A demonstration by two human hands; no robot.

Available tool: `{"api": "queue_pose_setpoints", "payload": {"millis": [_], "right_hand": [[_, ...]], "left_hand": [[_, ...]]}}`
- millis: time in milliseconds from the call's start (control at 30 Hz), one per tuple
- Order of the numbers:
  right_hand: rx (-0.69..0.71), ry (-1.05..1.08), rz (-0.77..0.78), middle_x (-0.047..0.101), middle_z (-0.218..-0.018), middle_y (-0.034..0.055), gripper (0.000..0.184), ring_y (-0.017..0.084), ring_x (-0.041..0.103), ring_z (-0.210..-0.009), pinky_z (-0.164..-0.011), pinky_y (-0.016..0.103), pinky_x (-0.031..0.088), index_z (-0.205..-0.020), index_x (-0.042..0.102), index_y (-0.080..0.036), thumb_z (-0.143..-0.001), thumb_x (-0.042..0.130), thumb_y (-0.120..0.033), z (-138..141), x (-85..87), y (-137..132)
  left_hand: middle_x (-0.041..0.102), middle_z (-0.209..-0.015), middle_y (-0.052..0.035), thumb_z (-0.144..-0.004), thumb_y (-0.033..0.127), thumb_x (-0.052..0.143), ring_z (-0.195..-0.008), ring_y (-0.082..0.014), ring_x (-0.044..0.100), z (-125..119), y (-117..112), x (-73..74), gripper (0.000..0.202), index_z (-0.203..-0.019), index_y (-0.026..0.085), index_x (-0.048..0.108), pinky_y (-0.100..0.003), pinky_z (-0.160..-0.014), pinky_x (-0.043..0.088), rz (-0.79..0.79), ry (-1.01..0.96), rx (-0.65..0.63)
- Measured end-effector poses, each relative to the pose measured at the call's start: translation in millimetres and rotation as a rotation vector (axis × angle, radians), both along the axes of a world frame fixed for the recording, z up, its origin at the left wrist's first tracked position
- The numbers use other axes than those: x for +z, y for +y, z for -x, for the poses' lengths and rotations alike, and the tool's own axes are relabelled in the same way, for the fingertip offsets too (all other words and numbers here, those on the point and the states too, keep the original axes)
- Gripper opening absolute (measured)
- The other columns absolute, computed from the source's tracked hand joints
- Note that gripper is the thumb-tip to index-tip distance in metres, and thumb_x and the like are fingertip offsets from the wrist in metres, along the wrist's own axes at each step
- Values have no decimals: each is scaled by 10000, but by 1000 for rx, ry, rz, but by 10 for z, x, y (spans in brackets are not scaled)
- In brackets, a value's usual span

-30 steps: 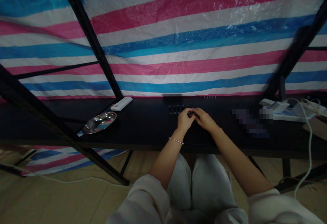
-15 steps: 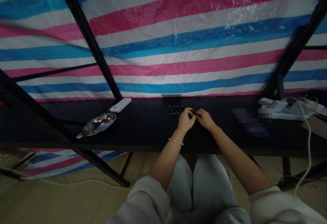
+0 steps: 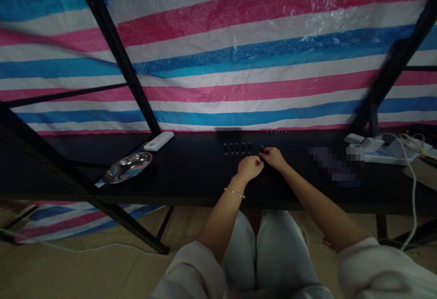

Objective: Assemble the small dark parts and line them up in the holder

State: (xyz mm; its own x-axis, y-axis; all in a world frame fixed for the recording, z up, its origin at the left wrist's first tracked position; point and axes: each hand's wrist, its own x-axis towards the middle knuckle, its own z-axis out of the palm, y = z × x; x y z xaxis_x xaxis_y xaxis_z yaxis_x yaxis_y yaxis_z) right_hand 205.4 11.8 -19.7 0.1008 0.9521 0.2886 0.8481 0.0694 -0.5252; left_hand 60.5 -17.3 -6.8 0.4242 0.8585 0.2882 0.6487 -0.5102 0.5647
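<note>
My right hand (image 3: 273, 158) is over the dark tabletop, its fingertips pinched on a small dark cylindrical piece (image 3: 261, 148) that stands up beyond them. Close by on the left, my left hand (image 3: 251, 168) has its fingers curled together; whether anything is inside is hidden. A bead bracelet (image 3: 235, 193) circles the left wrist. Just beyond the left hand, several small dark cylindrical pieces (image 3: 237, 149) with light lower ends form a row, spaced apart. Their exact kind is too small to tell.
A shiny metal dish (image 3: 109, 175) and a white oblong device (image 3: 159, 141) lie on the left. Several tiny pale pins (image 3: 276, 131) line the back edge. On the right are a blurred-out flat object (image 3: 332, 167), a power strip (image 3: 389, 154) and a white cable (image 3: 414, 199).
My hands have moved apart: the left drew back toward me, and the right stays near the row with the small dark piece. The end of the row now shows uncovered.
</note>
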Motion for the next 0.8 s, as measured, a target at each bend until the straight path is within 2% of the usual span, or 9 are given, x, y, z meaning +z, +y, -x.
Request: {"api": "queue_pose_setpoints", "payload": {"millis": [200, 400, 600, 700, 800], "right_hand": [[54, 52, 86, 546, -516, -10, 177, 110, 499, -516, -500, 211, 331, -559, 593, -149, -659, 577, -294, -29, 71, 150], [78, 68, 106, 496, -479, -30, 178, 94, 462, -498, -481, 205, 315, -509, 551, -154, -626, 593, -280, -17, 72, 284], [190, 94, 139, 418, -432, -50, 240, 75, 401, -471, -455, 200, 277, -478, 540, -144, -635, 575, -322, 20, 70, 324], [192, 86, 148, 363, -413, -59, 269, 69, 368, -459, -442, 200, 256, -464, 527, -143, -634, 576, -346, 14, 63, 331], [191, 71, 146, 397, -439, -57, 237, 71, 389, -471, -454, 199, 272, -492, 550, -140, -630, 585, -330, 5, 61, 332]], "left_hand": [[595, -591, -10, -742, 271, 510, -538, -114, 516, -4, -17, 13, 182, -623, 179, 612, -217, -519, 346, 12, 12, 9], [591, -590, -9, -747, 262, 508, -532, -116, 510, 3, -36, 26, 185, -612, 186, 608, -219, -521, 344, 5, 20, 6], [574, -565, -7, -753, 276, 496, -517, -118, 501, 4, -22, 0, 202, -606, 187, 602, -225, -505, 319, -12, 27, -3], [577, -570, -10, -752, 270, 493, -527, -125, 507, 2, -13, -5, 197, -606, 189, 600, -230, -507, 318, -17, 31, -3], [587, -583, -13, -752, 267, 490, -537, -130, 515, -3, -10, 4, 192, -618, 191, 605, -232, -511, 323, -10, 43, -3]]}}
